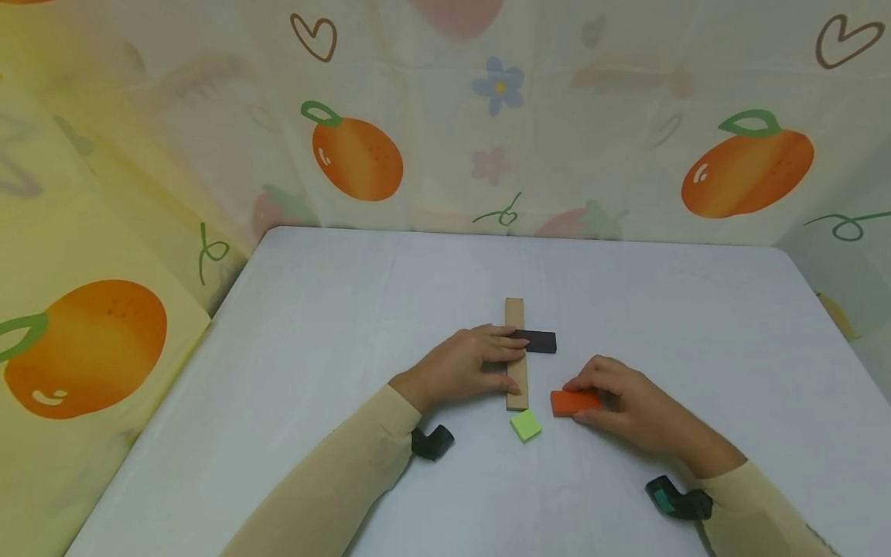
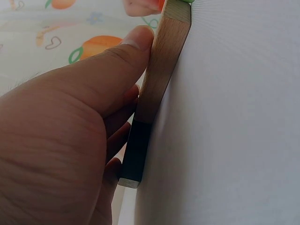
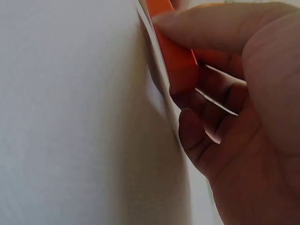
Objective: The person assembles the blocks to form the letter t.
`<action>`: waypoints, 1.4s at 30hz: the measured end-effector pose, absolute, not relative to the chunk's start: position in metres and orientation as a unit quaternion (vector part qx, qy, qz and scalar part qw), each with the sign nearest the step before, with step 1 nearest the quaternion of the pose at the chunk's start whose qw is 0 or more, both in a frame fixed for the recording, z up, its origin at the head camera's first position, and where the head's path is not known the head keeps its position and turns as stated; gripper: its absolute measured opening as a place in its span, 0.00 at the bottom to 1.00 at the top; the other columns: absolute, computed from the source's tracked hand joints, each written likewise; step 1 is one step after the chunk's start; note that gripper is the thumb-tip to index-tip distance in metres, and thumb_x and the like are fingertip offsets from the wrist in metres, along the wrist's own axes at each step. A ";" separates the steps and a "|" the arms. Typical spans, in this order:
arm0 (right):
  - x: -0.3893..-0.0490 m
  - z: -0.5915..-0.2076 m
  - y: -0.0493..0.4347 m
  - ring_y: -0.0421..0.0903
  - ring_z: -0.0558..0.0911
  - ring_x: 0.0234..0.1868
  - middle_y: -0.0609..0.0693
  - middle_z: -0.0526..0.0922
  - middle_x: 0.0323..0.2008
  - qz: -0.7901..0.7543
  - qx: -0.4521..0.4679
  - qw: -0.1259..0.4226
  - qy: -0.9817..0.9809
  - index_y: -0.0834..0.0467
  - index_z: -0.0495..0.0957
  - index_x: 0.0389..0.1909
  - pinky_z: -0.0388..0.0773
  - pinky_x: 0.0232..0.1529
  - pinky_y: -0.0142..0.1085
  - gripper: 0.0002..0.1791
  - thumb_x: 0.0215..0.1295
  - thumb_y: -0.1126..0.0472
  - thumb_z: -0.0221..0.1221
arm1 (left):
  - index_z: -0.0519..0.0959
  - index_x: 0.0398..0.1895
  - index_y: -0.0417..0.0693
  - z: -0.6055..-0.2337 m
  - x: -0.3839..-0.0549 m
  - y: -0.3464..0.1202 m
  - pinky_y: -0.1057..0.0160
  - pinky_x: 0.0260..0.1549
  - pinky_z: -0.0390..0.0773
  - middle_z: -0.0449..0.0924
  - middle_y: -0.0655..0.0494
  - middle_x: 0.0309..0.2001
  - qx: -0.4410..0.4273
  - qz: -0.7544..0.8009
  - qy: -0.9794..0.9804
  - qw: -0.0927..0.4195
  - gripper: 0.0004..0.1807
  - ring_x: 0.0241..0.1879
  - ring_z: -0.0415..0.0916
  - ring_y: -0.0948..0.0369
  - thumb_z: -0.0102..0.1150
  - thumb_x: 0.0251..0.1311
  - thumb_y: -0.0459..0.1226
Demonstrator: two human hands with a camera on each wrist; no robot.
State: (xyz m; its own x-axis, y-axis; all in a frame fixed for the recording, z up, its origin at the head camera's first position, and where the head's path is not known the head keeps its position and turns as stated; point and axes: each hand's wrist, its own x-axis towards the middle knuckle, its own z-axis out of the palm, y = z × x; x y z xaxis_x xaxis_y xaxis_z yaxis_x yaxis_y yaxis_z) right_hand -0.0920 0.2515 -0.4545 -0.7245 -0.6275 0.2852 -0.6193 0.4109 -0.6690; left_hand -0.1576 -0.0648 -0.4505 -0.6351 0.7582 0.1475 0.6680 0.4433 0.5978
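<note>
In the head view my left hand [image 1: 473,360] lies over a line of light wooden blocks [image 1: 517,379], its thumb on the near one. Its other fingers reach to a black block [image 1: 541,342] that lies crosswise and juts to the right. The left wrist view shows the thumb against the side of the wooden block [image 2: 164,61], beside a black part [image 2: 136,150]. My right hand [image 1: 629,402] pinches an orange block [image 1: 567,403] between thumb and fingers, right of the wooden line. Up close, the orange block [image 3: 178,65] hides some of the fingers.
A small lime-green block [image 1: 525,425] lies turned at an angle at the near end of the wooden line. A white table [image 1: 390,286] lies under everything. Behind it hangs a cloth [image 1: 431,155] printed with oranges and flowers. Black devices [image 1: 433,442] sit at both wrists.
</note>
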 end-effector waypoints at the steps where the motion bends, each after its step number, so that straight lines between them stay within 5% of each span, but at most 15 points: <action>1: -0.092 -0.454 0.251 0.42 0.80 0.47 0.39 0.83 0.48 -0.396 -0.377 0.009 0.837 0.52 0.88 0.54 0.77 0.50 0.30 0.20 0.65 0.70 0.77 | 0.84 0.69 0.45 -0.450 -0.158 -0.065 0.61 0.74 0.64 0.80 0.59 0.70 0.420 0.319 0.847 0.071 0.32 0.79 0.64 0.60 0.79 0.66 0.49; 18: -0.083 -0.443 0.244 0.41 0.80 0.49 0.38 0.82 0.51 -0.388 -0.392 0.125 0.825 0.45 0.87 0.55 0.80 0.53 0.36 0.15 0.71 0.60 0.75 | 0.83 0.69 0.44 -0.453 -0.159 -0.064 0.61 0.74 0.64 0.81 0.58 0.69 0.425 0.324 0.843 0.065 0.33 0.78 0.65 0.60 0.80 0.64 0.49; 42: -0.078 -0.445 0.236 0.38 0.79 0.48 0.36 0.81 0.49 -0.378 -0.414 0.127 0.818 0.44 0.86 0.54 0.81 0.51 0.37 0.15 0.71 0.60 0.75 | 0.83 0.69 0.44 -0.452 -0.159 -0.065 0.60 0.74 0.65 0.81 0.56 0.69 0.430 0.321 0.841 0.062 0.33 0.78 0.65 0.58 0.80 0.65 0.48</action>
